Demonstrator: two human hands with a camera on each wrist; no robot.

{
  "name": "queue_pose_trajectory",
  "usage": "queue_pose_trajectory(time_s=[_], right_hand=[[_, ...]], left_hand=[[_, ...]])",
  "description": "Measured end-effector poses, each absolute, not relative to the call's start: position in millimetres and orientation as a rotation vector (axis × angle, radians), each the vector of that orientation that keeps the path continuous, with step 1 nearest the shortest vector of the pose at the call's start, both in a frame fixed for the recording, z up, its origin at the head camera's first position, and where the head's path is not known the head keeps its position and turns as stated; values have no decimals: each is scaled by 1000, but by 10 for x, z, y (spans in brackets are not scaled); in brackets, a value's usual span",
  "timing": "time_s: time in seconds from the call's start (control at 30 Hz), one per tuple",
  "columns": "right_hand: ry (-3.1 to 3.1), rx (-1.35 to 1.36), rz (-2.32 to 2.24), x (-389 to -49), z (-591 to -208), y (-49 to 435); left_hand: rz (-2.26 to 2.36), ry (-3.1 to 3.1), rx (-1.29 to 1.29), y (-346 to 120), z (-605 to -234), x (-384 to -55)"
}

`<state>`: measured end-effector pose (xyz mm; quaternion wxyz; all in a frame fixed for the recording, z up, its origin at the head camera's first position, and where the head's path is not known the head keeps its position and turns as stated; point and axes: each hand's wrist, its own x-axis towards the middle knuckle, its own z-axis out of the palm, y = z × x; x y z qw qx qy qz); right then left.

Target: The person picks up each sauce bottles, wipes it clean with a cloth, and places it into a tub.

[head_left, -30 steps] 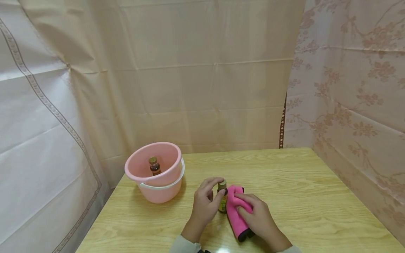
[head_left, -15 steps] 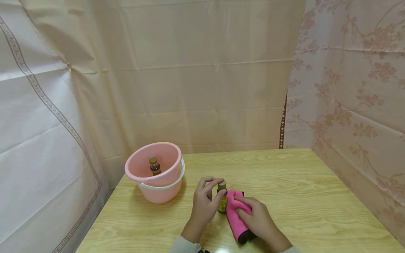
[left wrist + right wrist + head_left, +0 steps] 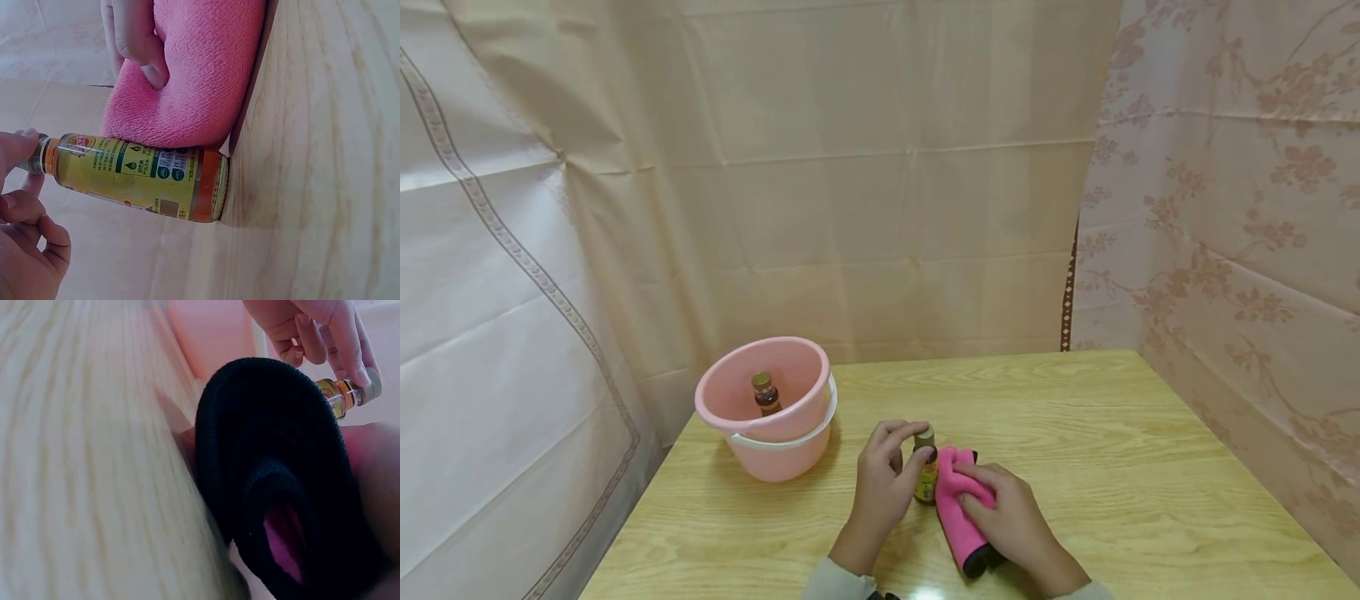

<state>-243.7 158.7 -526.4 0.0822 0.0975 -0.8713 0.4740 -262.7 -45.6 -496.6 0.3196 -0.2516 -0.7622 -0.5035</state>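
A small glass bottle [image 3: 927, 482] with a yellow label and a capped top stands upright on the table. My left hand [image 3: 880, 483] pinches it at the cap and neck between thumb and fingers. In my right hand [image 3: 1011, 508] is a folded pink cloth [image 3: 957, 525] with black edging, gripped between thumb and fingers. The cloth [image 3: 187, 81] touches the bottle's side [image 3: 137, 175] in the left wrist view. Its black edge [image 3: 269, 425] fills the middle of the right wrist view and hides most of the bottle there.
A pink bucket [image 3: 782, 458] with a white handle stands at the table's left. Inside it is a second dark bottle [image 3: 766, 396] with a gold cap. Beige curtains [image 3: 880, 200] hang behind the wooden table [image 3: 1112, 467], with floral ones at the right.
The cloth in my right hand has slid slightly down along the bottle and toward me. My left hand keeps its hold on the bottle, almost unmoved.
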Motion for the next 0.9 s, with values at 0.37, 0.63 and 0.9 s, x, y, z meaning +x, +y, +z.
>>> queue_pose_trajectory(time_s=[0.37,0.63,0.9], right_hand=[[-2500,363,1318,-2445,-5286,1599],[-2386,425,1333,-2431,-5279,1599],[-2291,472,1372,-2427,-5262,1584]], left_hand=[[-1327,-1986,-678,-465,-4955,-2635],[-1360,-2021,-680,-470,-4956,-2638],[-1351,-2038,-672,-483,-4960,-2649]])
